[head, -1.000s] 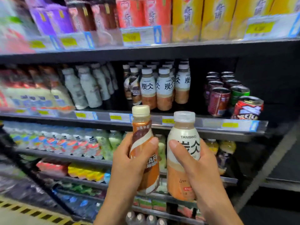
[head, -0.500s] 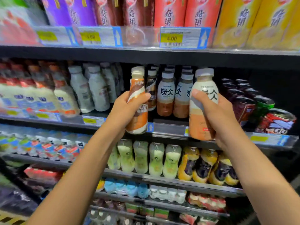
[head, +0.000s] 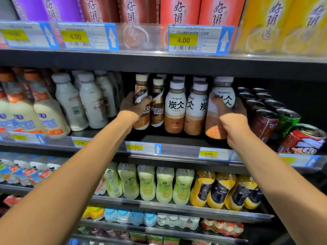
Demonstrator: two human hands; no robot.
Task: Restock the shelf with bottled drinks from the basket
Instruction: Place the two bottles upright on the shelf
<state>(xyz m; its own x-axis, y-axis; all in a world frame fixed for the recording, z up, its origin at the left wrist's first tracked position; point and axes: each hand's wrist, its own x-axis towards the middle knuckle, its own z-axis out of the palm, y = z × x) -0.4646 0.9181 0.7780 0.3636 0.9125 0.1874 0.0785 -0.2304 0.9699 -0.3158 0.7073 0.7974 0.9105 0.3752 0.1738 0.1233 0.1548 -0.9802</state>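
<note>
My left hand [head: 131, 107] grips a brown Nescafe coffee bottle [head: 141, 92] inside the middle shelf [head: 141, 138], right beside another Nescafe bottle [head: 157, 103] standing there. My right hand [head: 230, 119] grips a white-labelled Tanbing bottle [head: 223, 96] with tan liquid, held at the right end of the row of Tanbing bottles [head: 176, 106], just above the shelf floor. Whether either held bottle rests on the shelf I cannot tell. The basket is out of view.
Dark cans [head: 265, 112] and a tipped red can [head: 304, 140] crowd the shelf right of my right hand. White milk bottles [head: 92, 103] stand to the left. Cartons [head: 180, 9] fill the shelf above; green and yellow bottles [head: 164, 184] sit below.
Both hands have pushed forward and deeper into the middle shelf, carrying the bottles from in front of the shelf edge to beside the matching rows.
</note>
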